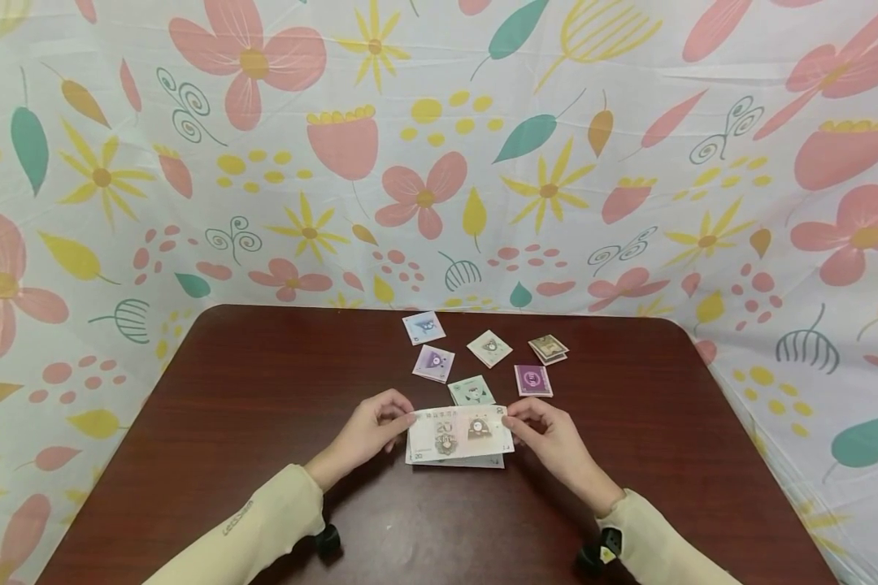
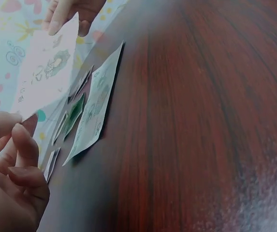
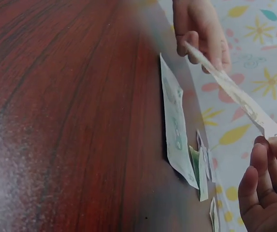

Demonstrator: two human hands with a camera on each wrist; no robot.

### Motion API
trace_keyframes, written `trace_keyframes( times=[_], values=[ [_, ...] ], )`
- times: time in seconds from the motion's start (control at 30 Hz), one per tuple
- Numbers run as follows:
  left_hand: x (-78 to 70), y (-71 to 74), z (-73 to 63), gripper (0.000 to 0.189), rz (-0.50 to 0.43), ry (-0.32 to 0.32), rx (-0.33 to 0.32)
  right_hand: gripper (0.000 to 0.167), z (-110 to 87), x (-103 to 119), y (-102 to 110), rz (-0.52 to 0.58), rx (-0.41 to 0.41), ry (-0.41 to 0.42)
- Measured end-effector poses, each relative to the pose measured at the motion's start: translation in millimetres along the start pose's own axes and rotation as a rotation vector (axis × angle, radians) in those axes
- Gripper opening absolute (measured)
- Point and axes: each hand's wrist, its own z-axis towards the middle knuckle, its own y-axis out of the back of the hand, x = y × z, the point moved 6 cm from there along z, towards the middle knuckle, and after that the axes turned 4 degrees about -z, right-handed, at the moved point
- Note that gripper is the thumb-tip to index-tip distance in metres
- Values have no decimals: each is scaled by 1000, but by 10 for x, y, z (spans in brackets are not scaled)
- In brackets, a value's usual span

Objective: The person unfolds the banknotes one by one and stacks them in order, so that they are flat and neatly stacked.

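Observation:
A pale banknote [image 1: 459, 432] with a brown printed pattern is stretched between both hands above the table. My left hand [image 1: 366, 431] pinches its left end between thumb and fingers, as the left wrist view also shows. At the opposite end, near the upper corner, my right hand [image 1: 556, 439] pinches it the same way. Beneath it another banknote [image 2: 97, 101], pale green-grey and unfolded, lies on the table; from the head view mostly its front edge shows. Just beyond the held note sits a folded green note [image 1: 471, 391], its near edge covered.
Farther back on the dark wooden table [image 1: 278, 374] lie folded notes: blue [image 1: 423, 327], violet [image 1: 433, 363], pale green [image 1: 489, 348], brown [image 1: 549, 348] and magenta [image 1: 533, 380]. A flower-patterned cloth [image 1: 424, 195] hangs behind the table's far edge.

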Motion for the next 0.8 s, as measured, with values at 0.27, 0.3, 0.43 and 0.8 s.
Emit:
trace_keyframes(
  times=[0.27,0.3,0.43,0.8],
  values=[
    [18,13,-12,36,-76,22,23,5,-8,-76,-15,-16,16,-107],
    [20,12,-19,42,-87,28,24,5,-8,-88,-16,-19,13,-116],
    [16,11,-47,54,-64,34,16,7,-2,-113,-31,-33,-3,-133],
    [-85,-1,-61,10,261,-108,-28,14,-6,-64,-108,-204,53,-10]
  ],
)
